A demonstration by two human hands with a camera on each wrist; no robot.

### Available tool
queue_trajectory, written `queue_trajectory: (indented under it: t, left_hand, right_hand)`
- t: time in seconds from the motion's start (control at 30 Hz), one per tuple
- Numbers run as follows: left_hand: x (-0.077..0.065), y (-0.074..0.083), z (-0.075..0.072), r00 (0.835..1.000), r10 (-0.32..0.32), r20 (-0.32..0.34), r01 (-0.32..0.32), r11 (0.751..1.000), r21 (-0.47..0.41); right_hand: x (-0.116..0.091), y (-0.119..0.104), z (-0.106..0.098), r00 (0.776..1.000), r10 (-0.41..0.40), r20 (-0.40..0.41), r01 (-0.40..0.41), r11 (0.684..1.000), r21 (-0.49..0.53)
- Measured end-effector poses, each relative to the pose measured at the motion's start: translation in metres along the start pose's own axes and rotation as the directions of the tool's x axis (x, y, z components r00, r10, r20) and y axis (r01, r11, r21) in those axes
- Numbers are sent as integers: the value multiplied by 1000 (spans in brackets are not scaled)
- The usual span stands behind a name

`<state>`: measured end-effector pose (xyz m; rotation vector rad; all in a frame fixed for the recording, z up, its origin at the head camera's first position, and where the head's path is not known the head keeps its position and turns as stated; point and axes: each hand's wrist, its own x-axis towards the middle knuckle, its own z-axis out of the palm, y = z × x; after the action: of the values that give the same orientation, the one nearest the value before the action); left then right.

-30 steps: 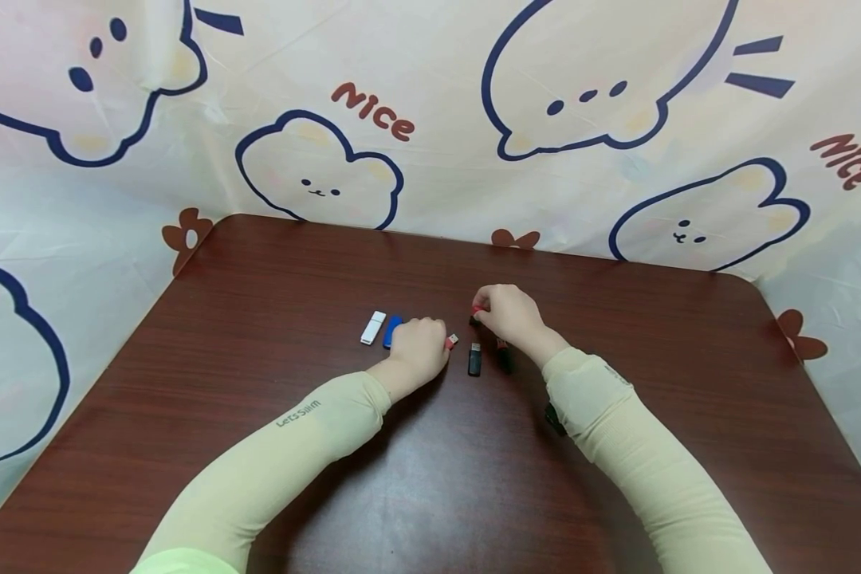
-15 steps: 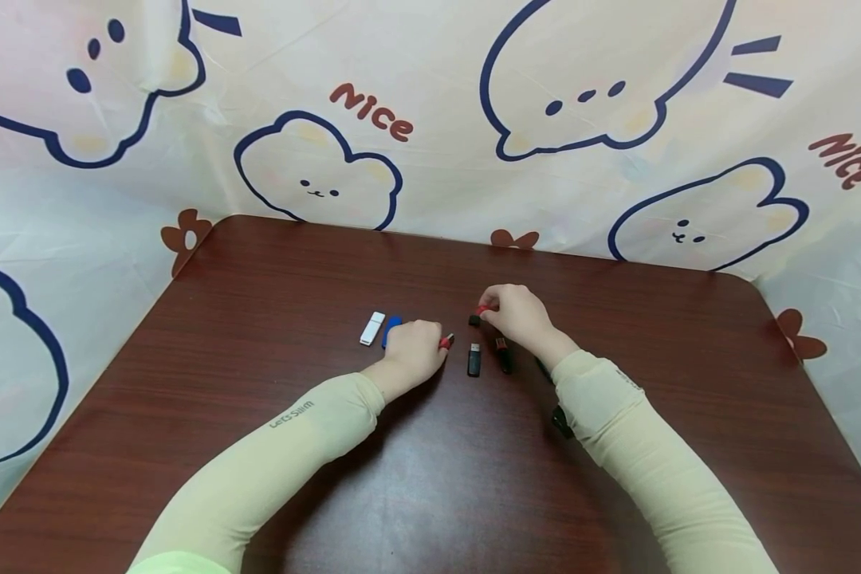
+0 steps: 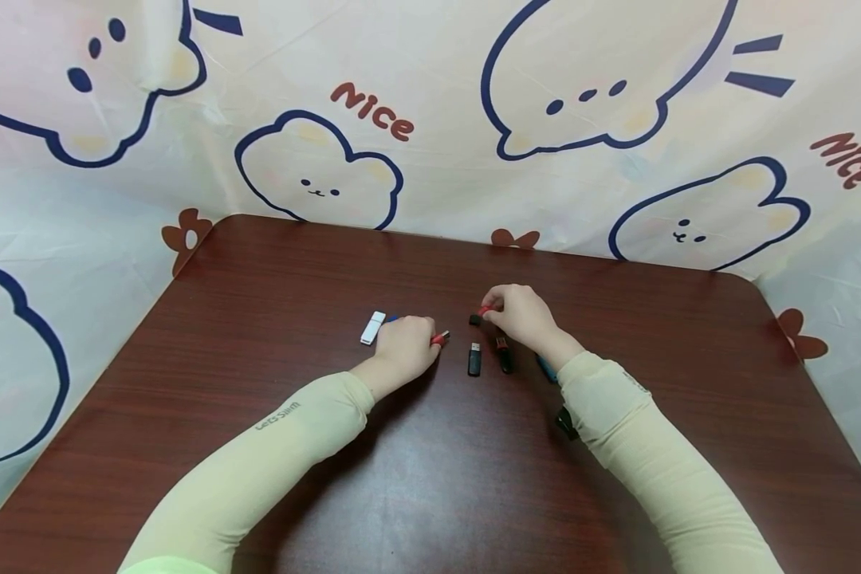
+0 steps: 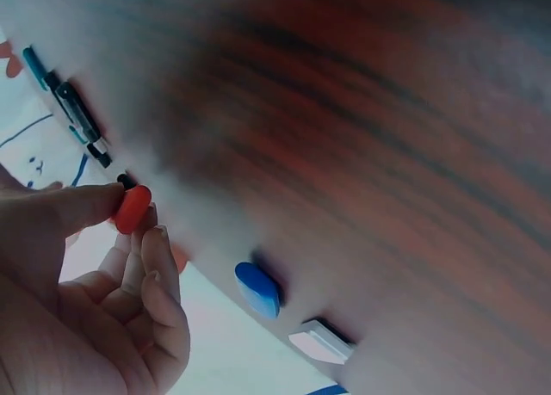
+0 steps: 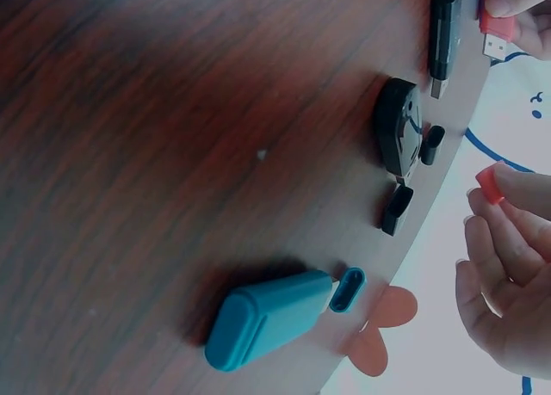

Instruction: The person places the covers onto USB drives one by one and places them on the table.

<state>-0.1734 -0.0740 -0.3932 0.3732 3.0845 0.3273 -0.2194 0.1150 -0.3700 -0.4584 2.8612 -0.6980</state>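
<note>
My left hand pinches a red USB flash drive between thumb and fingers, its metal plug bare and pointing toward the right hand. In my right hand, thumb and fingertips pinch a small red cap. A black USB drive lies uncapped between the hands, with a black cap beyond it. Close below the right hand sits a second, wider black drive. A teal drive lies by its loose teal cap, partly hidden by the right arm in the head view.
Left of the left hand lie a blue USB drive, mostly covered by that hand in the head view, and a white one. The brown table meets a printed cloth backdrop at its far edge.
The left hand has drawn leftward with the red drive, now covering most of the blue drive. The right hand has shifted slightly right with the red cap, uncovering the black cap and part of the teal drive.
</note>
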Motion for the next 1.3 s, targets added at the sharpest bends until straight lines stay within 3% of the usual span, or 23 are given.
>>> queue_trajectory:
  t: [0.33,0.9,1.3]
  left_hand:
    - [-1,-3,-9,1000,-3,5,4,997,-77]
    - [-1,-1,-14,999,33,-43,-37,995,-97]
    - [-1,2,-18,996,42,-77,-49,994,-95]
  right_hand:
    - [-5,-1,-1,999,-8,48,2,994,112]
    - [-8,-8,4,997,-19,75,3,977,214]
    - [-7,-14,8,997,-28,69,14,979,202]
